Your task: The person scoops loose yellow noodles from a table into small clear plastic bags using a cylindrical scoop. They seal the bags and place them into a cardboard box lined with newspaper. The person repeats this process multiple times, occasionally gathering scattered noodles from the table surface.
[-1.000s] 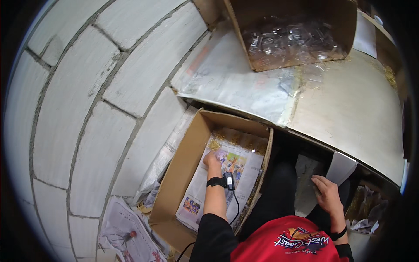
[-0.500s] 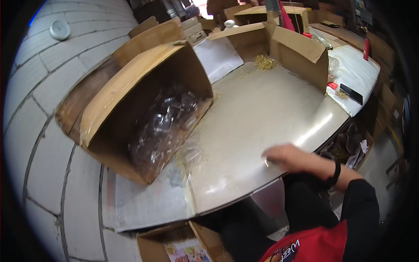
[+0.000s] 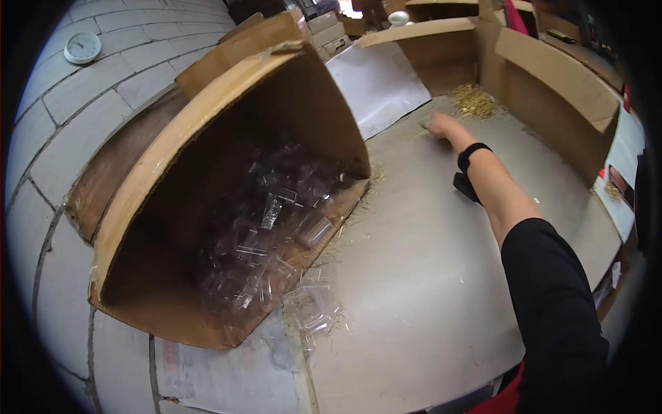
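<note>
My right hand (image 3: 445, 128) reaches far across the grey tabletop (image 3: 420, 262), its arm stretched out from the lower right. The fingers look curled together and are slightly blurred. A small greyish patch shows at their tips, too unclear to name. Just right of and beyond the hand lies a heap of small, thin golden pieces (image 3: 474, 101). On the left, a large cardboard box (image 3: 200, 121) lies on its side, its opening toward the table. Many clear plastic pieces (image 3: 276, 221), some box-shaped, fill its lower part. My left hand is out of view.
Cardboard walls (image 3: 552, 76) stand along the table's back and right. A white sheet (image 3: 379, 86) leans behind the hand. Loose golden bits and a clear plastic piece (image 3: 314, 307) lie by the box's lower edge. A round white dial (image 3: 83, 47) hangs on the block wall (image 3: 58, 228).
My right hand has moved from the table's near edge to the far side, close to the golden heap. The view has shifted nearer, so the large box and table look bigger.
</note>
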`<state>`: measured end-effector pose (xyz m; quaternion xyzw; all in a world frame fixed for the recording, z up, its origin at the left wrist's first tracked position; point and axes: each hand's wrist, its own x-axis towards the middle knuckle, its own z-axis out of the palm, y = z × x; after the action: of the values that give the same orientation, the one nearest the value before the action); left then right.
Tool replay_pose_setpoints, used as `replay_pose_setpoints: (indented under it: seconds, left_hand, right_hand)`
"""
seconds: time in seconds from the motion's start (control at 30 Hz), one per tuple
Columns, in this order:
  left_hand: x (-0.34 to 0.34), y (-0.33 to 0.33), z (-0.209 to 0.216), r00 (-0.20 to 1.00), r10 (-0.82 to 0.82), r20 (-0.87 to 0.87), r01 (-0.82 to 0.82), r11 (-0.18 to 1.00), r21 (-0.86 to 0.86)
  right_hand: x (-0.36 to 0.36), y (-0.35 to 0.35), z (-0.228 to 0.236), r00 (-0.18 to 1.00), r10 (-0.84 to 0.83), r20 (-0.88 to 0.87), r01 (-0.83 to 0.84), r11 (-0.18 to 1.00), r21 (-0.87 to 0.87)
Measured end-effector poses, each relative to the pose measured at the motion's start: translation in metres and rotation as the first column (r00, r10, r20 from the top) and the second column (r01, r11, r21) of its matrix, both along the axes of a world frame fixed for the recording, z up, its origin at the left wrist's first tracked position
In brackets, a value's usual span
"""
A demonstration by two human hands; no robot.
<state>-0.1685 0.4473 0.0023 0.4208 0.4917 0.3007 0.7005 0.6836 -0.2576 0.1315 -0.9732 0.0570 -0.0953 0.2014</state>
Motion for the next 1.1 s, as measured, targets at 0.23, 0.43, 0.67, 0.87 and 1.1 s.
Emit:
replay_pose_setpoints:
  seconds: [0.23,0.43,0.67,0.87,1.1]
  left_hand:
    - [0.16,-0.105,0.152,0.977,-0.134,-0.163,0.211,0.655,0.725]
    - [0.28,-0.193,0.205,0.757,-0.58,-0.302,0.623,0.498,0.603]
    - [0.359,-0.201,0.156,0.705,-0.361,-0.611,0.642,-0.043,0.766]
    - [0.377,-0.208,0.141,0.624,-0.294,-0.724,0.742,-0.07,0.667]
    - [0.319,-0.215,0.159,0.66,-0.688,-0.301,0.719,0.464,0.517]
  right_hand:
    - [-0.051,0.169,0.0,0.88,0.353,-0.317,-0.438,0.862,-0.254]
    - [-0.189,0.166,0.011,0.69,0.583,-0.429,-0.721,0.504,-0.476]
    - [-0.357,0.132,0.019,0.702,0.645,-0.302,-0.712,0.629,-0.311]
    - [-0.379,0.089,0.02,0.689,0.704,-0.173,-0.705,0.706,0.063]
    - [-0.329,0.131,0.001,0.79,0.562,-0.244,-0.585,0.81,-0.028]
